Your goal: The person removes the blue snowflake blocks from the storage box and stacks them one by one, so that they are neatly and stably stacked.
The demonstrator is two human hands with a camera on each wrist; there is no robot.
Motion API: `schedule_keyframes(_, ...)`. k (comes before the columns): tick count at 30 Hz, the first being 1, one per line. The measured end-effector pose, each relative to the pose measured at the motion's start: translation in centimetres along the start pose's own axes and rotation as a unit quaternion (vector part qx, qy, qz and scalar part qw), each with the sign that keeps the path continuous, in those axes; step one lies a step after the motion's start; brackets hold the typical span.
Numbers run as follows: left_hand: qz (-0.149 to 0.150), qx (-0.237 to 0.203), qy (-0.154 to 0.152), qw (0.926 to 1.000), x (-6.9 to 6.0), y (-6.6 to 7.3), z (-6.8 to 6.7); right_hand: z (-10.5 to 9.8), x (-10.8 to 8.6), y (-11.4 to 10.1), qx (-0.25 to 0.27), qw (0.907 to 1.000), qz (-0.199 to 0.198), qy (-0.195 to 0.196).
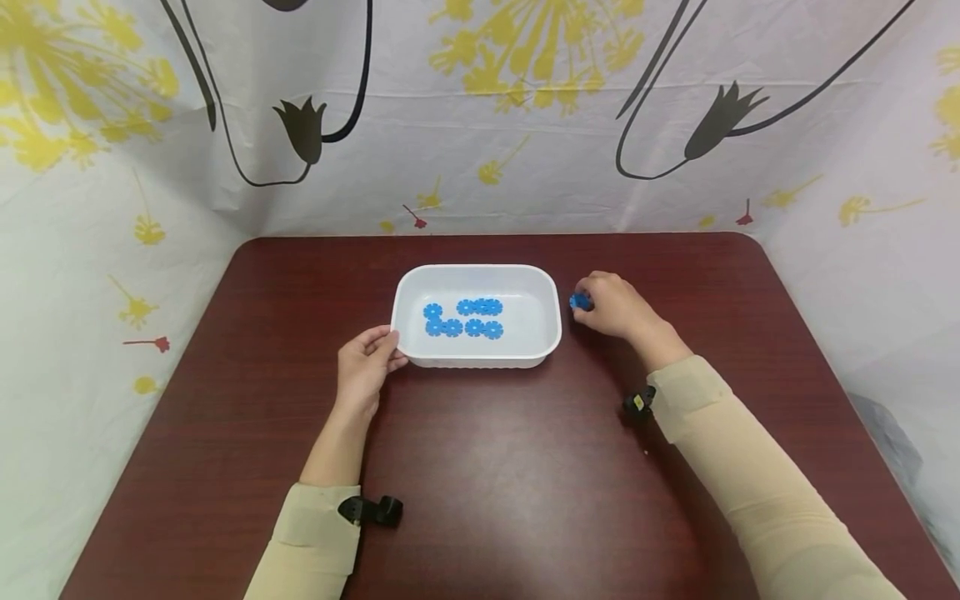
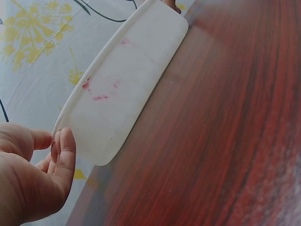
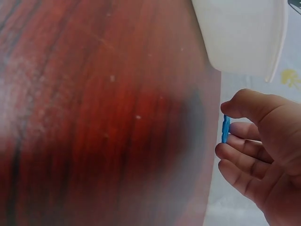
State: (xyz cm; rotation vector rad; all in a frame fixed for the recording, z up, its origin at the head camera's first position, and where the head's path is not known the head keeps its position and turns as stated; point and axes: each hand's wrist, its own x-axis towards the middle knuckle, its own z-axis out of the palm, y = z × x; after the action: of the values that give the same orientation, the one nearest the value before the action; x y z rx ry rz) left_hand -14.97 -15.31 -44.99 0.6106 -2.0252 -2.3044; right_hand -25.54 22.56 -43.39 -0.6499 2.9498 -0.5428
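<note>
A white plastic tray (image 1: 525,333) stands on the table with several blue flower-shaped discs (image 1: 480,307) lying on its bottom, some in short touching rows. My left hand (image 1: 365,368) pinches the tray's rim at its left front corner between thumb and fingers. In the left wrist view the tray's outer wall (image 2: 124,80) shows reddish smudges beside that hand. To the right of the tray, my right hand (image 1: 617,310) pinches a blue snowflake disc (image 3: 225,129) between thumb and fingertips. The fingers partly hide this disc in the head view.
The tray stands toward the far side of a dark red wood-grain table (image 1: 480,467). Behind and beside the table hangs a white sheet (image 1: 555,183) with yellow and grey flower prints. A black band with a small device (image 1: 371,510) is on each wrist.
</note>
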Motion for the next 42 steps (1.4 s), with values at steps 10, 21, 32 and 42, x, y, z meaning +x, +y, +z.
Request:
schedule_keyframes(10, 0.001, 0.007, 0.003, 1.0000, -0.2, 0.1, 0.1, 0.3, 0.0, 0.2, -0.014, 0.9995, -0.003, -0.028)
schedule_keyframes(21, 0.001, 0.003, 0.004, 1.0000, -0.2, 0.0, 0.0, 0.2, -0.1, 0.0, -0.019, 0.9990, 0.002, -0.041)
schedule_keyframes(32, 0.002, 0.001, -0.005, 1.0000, 0.0, 0.0, 0.0, -0.2, 0.1, 0.0, -0.003, 1.0000, -0.002, -0.006)
schedule_keyframes(42, 0.002, 0.001, -0.005, 1.0000, 0.0, -0.1, 0.0, -1.2, 0.7, -0.9, 0.047, 0.9969, -0.009, 0.063)
